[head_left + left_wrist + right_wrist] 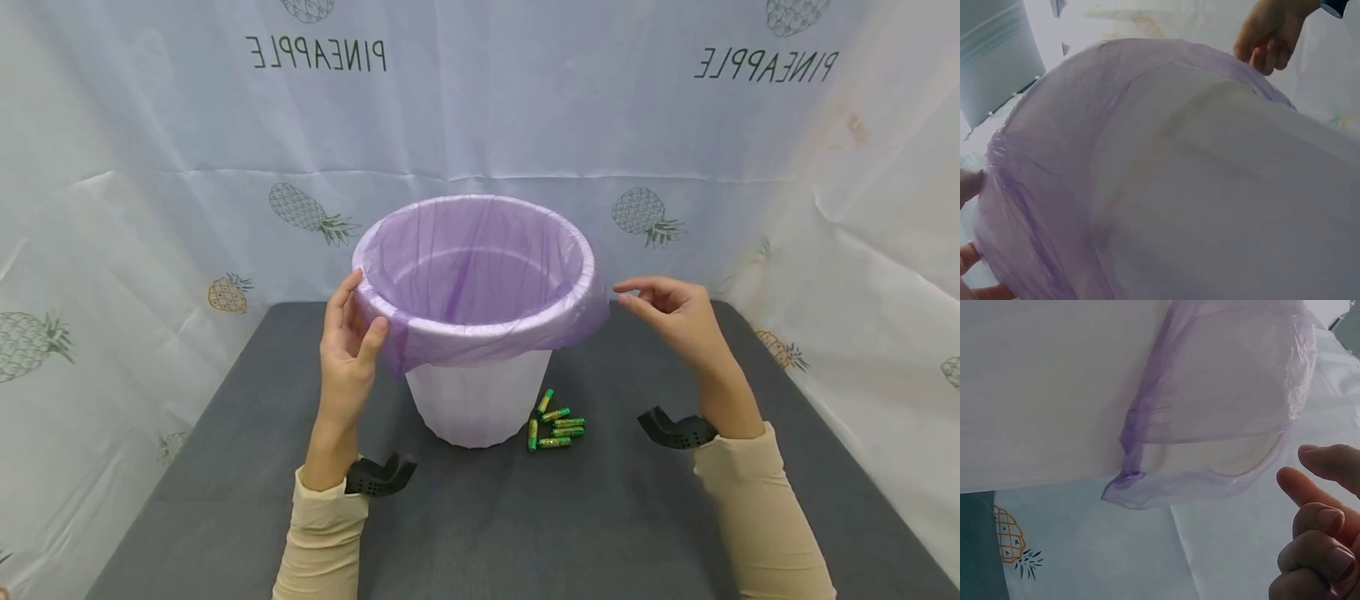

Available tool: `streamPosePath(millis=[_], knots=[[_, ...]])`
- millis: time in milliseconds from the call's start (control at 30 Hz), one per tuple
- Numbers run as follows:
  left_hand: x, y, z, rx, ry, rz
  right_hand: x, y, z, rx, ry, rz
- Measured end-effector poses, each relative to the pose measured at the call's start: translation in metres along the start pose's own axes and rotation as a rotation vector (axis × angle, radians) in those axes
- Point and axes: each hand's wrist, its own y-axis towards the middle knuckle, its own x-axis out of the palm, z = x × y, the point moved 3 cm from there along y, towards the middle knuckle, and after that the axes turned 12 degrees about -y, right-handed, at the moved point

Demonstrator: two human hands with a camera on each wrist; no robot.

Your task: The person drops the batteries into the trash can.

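A white trash bin stands upright, lined with a thin purple trash bag whose edge is folded outward over the rim. Spread along the front left of the rim, my left hand touches the bag from outside with thumb and fingertips. In the left wrist view, its fingertips lie against the purple film. My right hand hovers beside the bin's right side, apart from the bag and holding nothing. Its index finger and thumb point at the bag's overhang; the other fingers are bent.
Several green and yellow batteries lie loose at the bin's lower right. The dark grey tabletop carries everything. Curtains with pineapple prints hang behind and at both sides. A black camera mount sits on each wrist.
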Motion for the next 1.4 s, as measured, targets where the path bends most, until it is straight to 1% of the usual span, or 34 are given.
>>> streamPosePath(millis=[233,400,567,667,767,900,1133,1267,1400], knots=[[0.004,0.003,-0.003,0.09,-0.062,0.018,0.015,-0.026,0.032,0.083,0.078,0.004],[0.005,0.004,-0.005,0.146,-0.102,0.052,0.028,-0.038,0.053,0.15,0.055,-0.026],[0.004,0.003,-0.009,0.17,-0.127,0.074,0.041,-0.048,0.071,0.225,0.043,-0.071],[0.003,0.002,-0.009,0.181,-0.127,0.082,0.049,-0.052,0.08,0.264,0.003,-0.117],[0.001,0.002,-0.008,0.204,-0.124,0.091,0.056,-0.053,0.088,0.278,-0.032,-0.171],[-0.003,0.002,-0.006,0.221,-0.123,0.108,0.064,-0.054,0.101,0.264,-0.037,-0.244],[-0.01,0.005,-0.002,0.228,-0.116,0.138,0.074,-0.061,0.127,0.24,-0.057,-0.463],[-0.014,0.006,-0.001,0.22,-0.113,0.132,0.077,-0.065,0.138,0.25,-0.059,-0.525],[-0.013,0.005,0.0,0.194,-0.108,0.115,0.079,-0.07,0.146,0.251,-0.041,-0.574]])
